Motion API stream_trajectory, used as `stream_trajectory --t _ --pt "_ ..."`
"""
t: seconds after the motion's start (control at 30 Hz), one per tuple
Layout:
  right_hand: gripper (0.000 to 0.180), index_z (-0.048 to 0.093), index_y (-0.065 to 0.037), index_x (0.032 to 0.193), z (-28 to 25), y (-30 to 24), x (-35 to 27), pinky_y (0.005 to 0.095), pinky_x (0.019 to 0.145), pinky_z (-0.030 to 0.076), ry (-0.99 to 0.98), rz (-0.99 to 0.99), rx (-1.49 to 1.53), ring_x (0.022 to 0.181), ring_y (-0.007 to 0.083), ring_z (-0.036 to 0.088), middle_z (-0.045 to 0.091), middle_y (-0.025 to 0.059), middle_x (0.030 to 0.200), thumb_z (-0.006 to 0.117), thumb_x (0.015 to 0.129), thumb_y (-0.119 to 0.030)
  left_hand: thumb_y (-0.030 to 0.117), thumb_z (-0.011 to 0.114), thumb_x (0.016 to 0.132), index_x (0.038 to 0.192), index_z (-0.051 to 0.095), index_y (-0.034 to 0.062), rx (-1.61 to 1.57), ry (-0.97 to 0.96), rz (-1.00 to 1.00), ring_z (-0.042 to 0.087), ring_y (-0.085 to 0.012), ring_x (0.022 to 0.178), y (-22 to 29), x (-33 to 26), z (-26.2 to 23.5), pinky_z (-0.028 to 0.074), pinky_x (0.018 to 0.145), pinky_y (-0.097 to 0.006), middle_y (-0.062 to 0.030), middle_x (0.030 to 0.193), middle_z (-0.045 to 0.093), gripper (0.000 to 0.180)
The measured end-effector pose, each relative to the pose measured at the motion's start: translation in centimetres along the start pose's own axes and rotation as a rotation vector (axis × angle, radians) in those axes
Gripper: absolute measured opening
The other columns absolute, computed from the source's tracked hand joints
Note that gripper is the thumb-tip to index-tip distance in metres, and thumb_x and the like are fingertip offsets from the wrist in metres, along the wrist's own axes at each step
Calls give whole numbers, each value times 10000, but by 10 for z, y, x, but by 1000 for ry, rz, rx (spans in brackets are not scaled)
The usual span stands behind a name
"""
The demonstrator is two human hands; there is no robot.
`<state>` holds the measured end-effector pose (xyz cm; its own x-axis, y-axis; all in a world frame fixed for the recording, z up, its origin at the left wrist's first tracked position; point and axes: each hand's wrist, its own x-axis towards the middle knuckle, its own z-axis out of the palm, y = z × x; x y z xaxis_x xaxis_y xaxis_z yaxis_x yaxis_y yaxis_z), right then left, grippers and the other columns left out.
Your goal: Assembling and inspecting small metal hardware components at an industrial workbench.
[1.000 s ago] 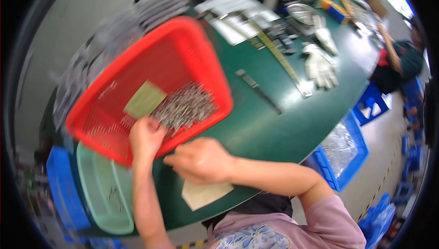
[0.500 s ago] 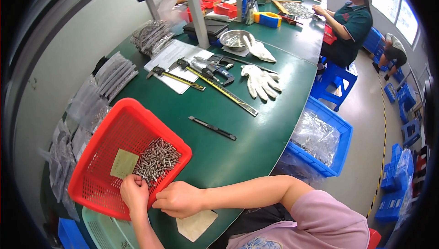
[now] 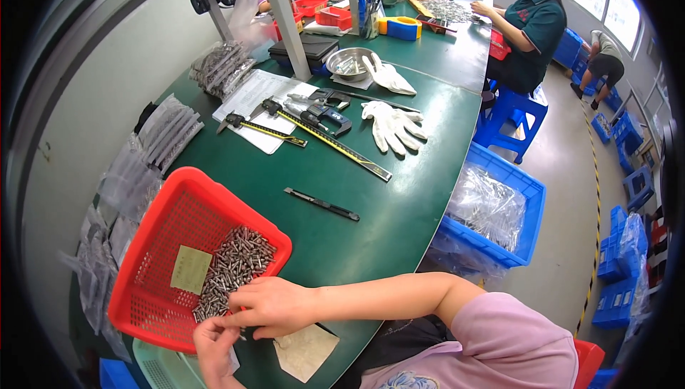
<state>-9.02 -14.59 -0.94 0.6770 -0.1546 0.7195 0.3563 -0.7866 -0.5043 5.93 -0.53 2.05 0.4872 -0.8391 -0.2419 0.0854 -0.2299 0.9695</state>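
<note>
A red perforated basket [image 3: 153,246] holds a heap of small metal pins [image 3: 239,260] and a yellowish-green paper slip [image 3: 190,270]. At its near rim my left hand [image 3: 214,350] is closed, thumb and fingers drawn together. My right hand [image 3: 275,305] reaches over the rim beside the pins, its bent fingers meeting the left fingertips. Whatever either hand pinches is too small or hidden to make out. Under my right wrist a cream-coloured sheet [image 3: 307,352] lies on the green table [image 3: 342,253].
A black utility knife [image 3: 321,204] lies beyond the basket. Farther off are calipers [image 3: 335,139], white gloves [image 3: 392,127] and a metal bowl [image 3: 349,64]. Bagged parts [image 3: 168,132] line the left edge. A blue crate [image 3: 531,221] stands right of the table. Co-workers sit at the far end.
My left hand has drawn back from the pins to the near rim. My right hand has moved up and left over the rim, and the fingers now meet. The view has shifted slightly.
</note>
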Motion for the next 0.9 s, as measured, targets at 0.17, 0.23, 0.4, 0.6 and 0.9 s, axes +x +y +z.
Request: stream_trajectory --t 0.17,0.23,0.4,0.6,0.9 --pt "392 627 -65 933 9 0 -4 404 635 441 -63 -104 149 755 274 552 526 66 821 750 583 -192 -34 621 741 869 599 -42 -235 -161 -16 608 -147 708 -33 -13 -10 496 662 -255 -100 823 645 130" --pt "442 630 -69 1008 9 0 -4 387 644 443 -91 -142 150 745 264 553 536 54 833 746 604 -208 -34 618 742 876 603 -48 -278 -206 -49 620 -164 722 -42 -13 -15 504 670 -266 -111 827 650 136" --pt "462 630 -63 986 9 3 -6 388 628 432 -156 -142 111 728 258 549 535 47 803 744 586 -263 -57 627 736 882 604 -49 -312 -173 -68 629 -175 707 -52 -13 -14 513 669 -275 -117 815 654 148" --pt "423 635 -68 976 10 0 -4 371 594 437 -80 -175 41 692 242 545 530 38 775 737 590 -207 -60 645 741 912 605 -50 -343 -120 -31 626 -164 686 -57 -14 -15 514 665 -262 -112 813 655 176" --pt "341 652 -89 938 8 -4 -6 365 580 461 -70 36 192 716 253 582 566 46 805 757 633 -200 14 656 798 1146 519 -34 -404 -9 116 623 -175 834 -54 -17 -3 523 689 -258 -106 931 638 377"
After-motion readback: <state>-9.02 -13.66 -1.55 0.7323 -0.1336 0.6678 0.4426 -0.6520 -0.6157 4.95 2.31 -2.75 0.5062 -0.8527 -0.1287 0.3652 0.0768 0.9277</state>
